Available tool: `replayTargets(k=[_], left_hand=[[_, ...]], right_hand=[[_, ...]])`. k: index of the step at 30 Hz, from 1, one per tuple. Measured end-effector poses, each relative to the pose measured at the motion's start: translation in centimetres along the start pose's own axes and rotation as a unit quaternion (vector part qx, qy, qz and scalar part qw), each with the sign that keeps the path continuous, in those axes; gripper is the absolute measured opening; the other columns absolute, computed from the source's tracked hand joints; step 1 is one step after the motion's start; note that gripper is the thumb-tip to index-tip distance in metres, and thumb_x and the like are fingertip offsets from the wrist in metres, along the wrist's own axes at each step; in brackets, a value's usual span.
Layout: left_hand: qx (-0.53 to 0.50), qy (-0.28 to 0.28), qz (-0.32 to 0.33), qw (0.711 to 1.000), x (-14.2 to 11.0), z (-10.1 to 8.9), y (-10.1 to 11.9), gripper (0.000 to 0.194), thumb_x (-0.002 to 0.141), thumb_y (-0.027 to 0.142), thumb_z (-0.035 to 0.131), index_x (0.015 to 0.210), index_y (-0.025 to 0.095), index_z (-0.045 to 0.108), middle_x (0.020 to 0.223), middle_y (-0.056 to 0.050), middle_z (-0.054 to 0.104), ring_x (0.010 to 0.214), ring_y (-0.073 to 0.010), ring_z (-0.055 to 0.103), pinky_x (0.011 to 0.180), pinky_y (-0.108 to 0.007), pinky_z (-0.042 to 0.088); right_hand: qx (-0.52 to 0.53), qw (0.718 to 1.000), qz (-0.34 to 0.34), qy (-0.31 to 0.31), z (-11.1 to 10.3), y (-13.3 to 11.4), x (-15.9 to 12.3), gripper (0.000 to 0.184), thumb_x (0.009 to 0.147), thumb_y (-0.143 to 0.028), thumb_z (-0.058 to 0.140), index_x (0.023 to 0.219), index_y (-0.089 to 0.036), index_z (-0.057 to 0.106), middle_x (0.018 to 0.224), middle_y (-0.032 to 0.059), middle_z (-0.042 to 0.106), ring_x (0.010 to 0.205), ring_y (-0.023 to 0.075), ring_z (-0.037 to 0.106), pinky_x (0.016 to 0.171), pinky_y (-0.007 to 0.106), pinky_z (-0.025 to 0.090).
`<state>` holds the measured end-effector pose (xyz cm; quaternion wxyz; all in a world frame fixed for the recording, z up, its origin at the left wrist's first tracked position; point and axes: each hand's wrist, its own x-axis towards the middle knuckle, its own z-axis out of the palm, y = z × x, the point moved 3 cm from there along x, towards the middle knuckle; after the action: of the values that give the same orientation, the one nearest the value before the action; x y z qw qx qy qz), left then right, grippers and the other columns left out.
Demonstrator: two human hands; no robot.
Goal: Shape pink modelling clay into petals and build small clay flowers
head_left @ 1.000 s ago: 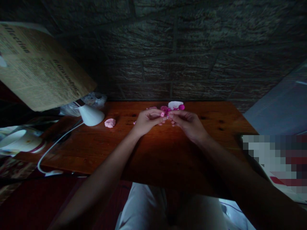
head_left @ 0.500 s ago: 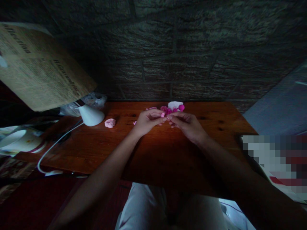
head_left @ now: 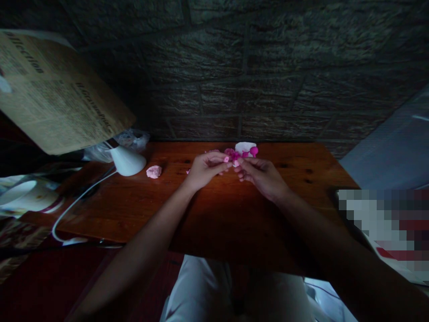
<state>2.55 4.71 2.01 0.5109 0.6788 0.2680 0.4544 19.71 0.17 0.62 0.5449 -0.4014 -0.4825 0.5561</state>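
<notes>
Near the far edge of the wooden table, my left hand (head_left: 209,167) is closed in a pinch on a small pink piece (head_left: 227,159) that looks like soft clay. Just to its right, my right hand (head_left: 258,172) pinches a pale pink flat bit (head_left: 236,163) between thumb and fingers. The two hands' fingertips are close, with a small gap. Behind them lie bright magenta pieces (head_left: 254,151) and a white flat piece (head_left: 244,146), partly hidden by my fingers. Left of my left hand sits a crumpled-looking light pink lump (head_left: 153,171).
A lamp with a white base (head_left: 128,161) and a newsprint-patterned shade (head_left: 63,91) stands at the left, its white cord (head_left: 72,210) running over the table's edge. Behind it is a clear plastic bag (head_left: 136,139). A white cup-like container (head_left: 31,197) lies far left. A stone-patterned wall (head_left: 217,89) backs the table.
My right hand's fingertips have drawn slightly away from my left hand, and the pale pink bit between them shows more. My left hand stays almost still.
</notes>
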Motion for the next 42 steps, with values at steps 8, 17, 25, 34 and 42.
replayTargets(k=[8, 17, 25, 34, 42], left_hand=[[0.014, -0.005, -0.006, 1.000, -0.04, 0.05, -0.18, 0.030, 0.074, 0.039, 0.088, 0.090, 0.017, 0.075, 0.087, -0.004, 0.076, 0.072, -0.0129, 0.070, 0.060, -0.023, 0.056], [-0.014, 0.000, -0.014, 1.000, -0.15, 0.28, 0.00, 0.031, 0.072, 0.037, 0.089, 0.091, 0.017, 0.075, 0.085, -0.004, 0.078, 0.068, -0.0130, 0.072, 0.058, -0.023, 0.057], [-0.033, 0.004, -0.066, 0.997, -0.23, 0.23, -0.38, 0.037, 0.071, 0.038, 0.090, 0.099, 0.016, 0.079, 0.095, -0.007, 0.081, 0.077, -0.0158, 0.075, 0.070, -0.028, 0.062], [-0.008, -0.008, -0.067, 0.998, -0.25, 0.13, -0.36, 0.039, 0.078, 0.039, 0.084, 0.109, 0.017, 0.076, 0.097, -0.009, 0.081, 0.076, -0.0160, 0.075, 0.066, -0.027, 0.061], [-0.018, -0.003, -0.082, 0.996, -0.18, -0.05, -0.45, 0.036, 0.076, 0.038, 0.085, 0.105, 0.018, 0.078, 0.095, -0.008, 0.081, 0.071, -0.0145, 0.073, 0.059, -0.023, 0.055]], right_hand=[[0.005, 1.000, -0.005, 0.001, -0.37, -0.05, 0.02, 0.040, 0.070, -0.057, 0.086, 0.086, -0.021, 0.080, 0.083, 0.0041, 0.073, 0.072, 0.0133, 0.062, 0.068, 0.030, 0.054], [-0.055, 0.998, -0.043, -0.005, -0.03, -0.66, -0.11, 0.038, 0.072, -0.055, 0.086, 0.083, -0.020, 0.079, 0.075, 0.0018, 0.072, 0.067, 0.0119, 0.060, 0.066, 0.029, 0.053], [-0.066, 0.997, -0.041, 0.000, -0.22, -0.49, -0.11, 0.038, 0.076, -0.053, 0.083, 0.096, -0.020, 0.080, 0.084, 0.0036, 0.075, 0.072, 0.0137, 0.064, 0.070, 0.032, 0.055], [-0.034, 0.999, -0.025, 0.003, -0.34, -0.56, -0.19, 0.034, 0.071, -0.047, 0.088, 0.094, -0.023, 0.081, 0.090, 0.0043, 0.078, 0.075, 0.0153, 0.068, 0.071, 0.033, 0.058], [-0.038, 0.999, -0.031, 0.004, -0.14, -0.34, -0.06, 0.043, 0.072, -0.058, 0.085, 0.093, -0.021, 0.079, 0.088, 0.0049, 0.077, 0.071, 0.0132, 0.065, 0.067, 0.030, 0.057]])
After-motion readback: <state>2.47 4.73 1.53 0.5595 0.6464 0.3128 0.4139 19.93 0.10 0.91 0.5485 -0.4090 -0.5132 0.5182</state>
